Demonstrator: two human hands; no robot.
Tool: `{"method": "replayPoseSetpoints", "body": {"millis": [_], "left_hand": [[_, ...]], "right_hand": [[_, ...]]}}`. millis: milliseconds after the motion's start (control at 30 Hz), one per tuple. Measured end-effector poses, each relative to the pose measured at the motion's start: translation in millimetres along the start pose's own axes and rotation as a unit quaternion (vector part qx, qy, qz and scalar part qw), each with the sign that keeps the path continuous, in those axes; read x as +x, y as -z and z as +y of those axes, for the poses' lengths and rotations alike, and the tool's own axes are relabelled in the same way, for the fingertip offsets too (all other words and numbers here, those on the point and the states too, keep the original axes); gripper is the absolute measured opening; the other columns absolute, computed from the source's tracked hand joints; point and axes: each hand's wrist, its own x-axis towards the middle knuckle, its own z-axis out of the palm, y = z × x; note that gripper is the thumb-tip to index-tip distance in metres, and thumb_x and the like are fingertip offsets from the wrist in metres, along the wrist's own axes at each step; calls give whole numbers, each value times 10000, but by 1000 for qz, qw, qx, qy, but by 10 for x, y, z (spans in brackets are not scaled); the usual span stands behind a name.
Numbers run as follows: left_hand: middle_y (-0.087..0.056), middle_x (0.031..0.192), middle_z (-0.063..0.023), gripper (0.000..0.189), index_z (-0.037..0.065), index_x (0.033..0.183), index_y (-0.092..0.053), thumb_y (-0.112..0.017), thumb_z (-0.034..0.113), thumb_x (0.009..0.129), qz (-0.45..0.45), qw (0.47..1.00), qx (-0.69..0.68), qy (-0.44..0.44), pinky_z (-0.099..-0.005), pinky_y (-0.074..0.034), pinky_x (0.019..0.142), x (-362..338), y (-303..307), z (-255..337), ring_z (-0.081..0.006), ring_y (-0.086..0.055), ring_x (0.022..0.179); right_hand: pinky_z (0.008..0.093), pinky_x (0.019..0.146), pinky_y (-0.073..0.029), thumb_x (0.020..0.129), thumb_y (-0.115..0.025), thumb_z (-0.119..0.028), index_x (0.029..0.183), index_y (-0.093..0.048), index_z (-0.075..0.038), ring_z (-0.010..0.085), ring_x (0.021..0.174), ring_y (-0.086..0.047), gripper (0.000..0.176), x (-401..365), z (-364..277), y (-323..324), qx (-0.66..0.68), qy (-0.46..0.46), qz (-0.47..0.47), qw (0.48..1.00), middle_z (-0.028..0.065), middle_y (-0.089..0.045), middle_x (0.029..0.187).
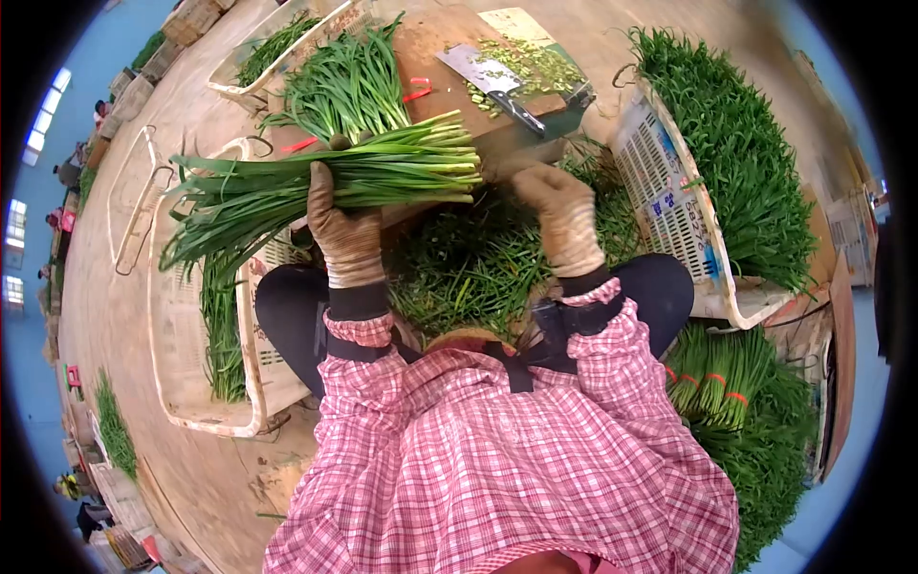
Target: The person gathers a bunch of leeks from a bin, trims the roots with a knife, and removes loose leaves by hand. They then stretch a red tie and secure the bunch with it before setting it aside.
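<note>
My gloved left hand is wrapped round a thick bunch of green stalks, its pale cut ends pointing right and its leaves hanging left. My gloved right hand is off to the right of the cut ends, not touching them; its fingers are curled and slightly blurred, and anything in them is hidden. Beyond the bunch, a cleaver lies on a wooden board beside chopped stalk ends. More loose stalks lie left of the cleaver, with red bands near them.
A white crate stands at the left with stalks inside. At the right, a tilted crate is packed with greens. Banded bundles lie at the lower right. Loose leaves cover the ground between my knees. Several people are far off at the left edge.
</note>
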Motion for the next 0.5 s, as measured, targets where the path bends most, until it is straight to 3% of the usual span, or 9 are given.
{"method": "replayPoseSetpoints", "body": {"millis": [67,133,167,267,367,400,433,467,500], "left_hand": [[-617,1156,-99,375,-18,1158,-580,-635,262,914,22,1000,6,-4,-476,-421,1035,-12,34,31,-310,-547,1148],[-620,1148,-106,370,-17,1157,-587,-643,253,910,30,1000,0,-5,-470,-431,1027,8,76,-19,-301,-556,1129],[-620,1146,-111,369,-18,1156,-592,-649,248,907,32,999,-1,14,-464,-433,1025,-4,63,-45,-298,-557,1126],[-619,1151,-123,387,8,1162,-594,-643,297,909,34,999,20,35,-479,-447,1015,-42,26,-98,-307,-562,1134],[-619,1125,-142,360,-26,1137,-603,-615,269,930,46,998,29,22,-428,-460,994,-50,32,-43,-280,-578,1075],[-619,1125,-142,360,-26,1137,-603,-615,269,930,45,998,29,17,-428,-460,994,-38,46,-28,-280,-578,1075],[-618,1116,-144,364,-24,1137,-601,-606,278,934,44,998,47,15,-433,-472,978,-37,69,-25,-282,-584,1060],[-618,1108,-147,368,-23,1137,-600,-597,287,938,43,997,64,14,-438,-485,963,-37,77,-22,-283,-591,1045],[-624,1083,-137,348,-8,1119,-604,-597,288,936,91,992,70,48,-441,-514,918,-107,-140,-43,-273,-604,1018]], "right_hand": [[289,857,-467,787,-729,-137,947,-711,25,153,920,-609,229,5,13,70,56,-47,-21,997,77,-690,981],[305,886,-461,778,-746,-149,935,-711,30,192,1006,-605,241,-88,-142,-99,-148,74,-43,985,112,-656,1098],[312,905,-457,771,-760,-157,940,-709,35,218,1066,-595,261,-122,-173,-196,-167,40,-58,983,132,-613,1191],[293,895,-454,764,-746,-117,909,-717,29,153,965,-598,207,-91,-11,-303,56,-46,-53,996,87,-669,1080],[255,847,-459,794,-691,-84,843,-720,30,132,876,-606,127,-69,-122,-38,-31,-5,14,999,66,-698,955],[343,920,-438,770,-747,-226,1013,-691,17,207,1041,-589,349,77,-133,170,-175,-5,-36,984,118,-638,1182],[406,986,-379,730,-768,-340,1160,-609,-4,251,1177,-497,569,100,-76,257,-439,55,36,896,136,-526,1318],[468,1051,-320,689,-788,-455,1307,-526,-24,295,1312,-405,797,59,-255,213,-665,113,108,730,154,-413,1453],[501,1086,-241,634,-782,-541,1391,-402,-49,310,1378,-277,980,18,-339,111,-661,140,56,735,147,-301,1510]]}}
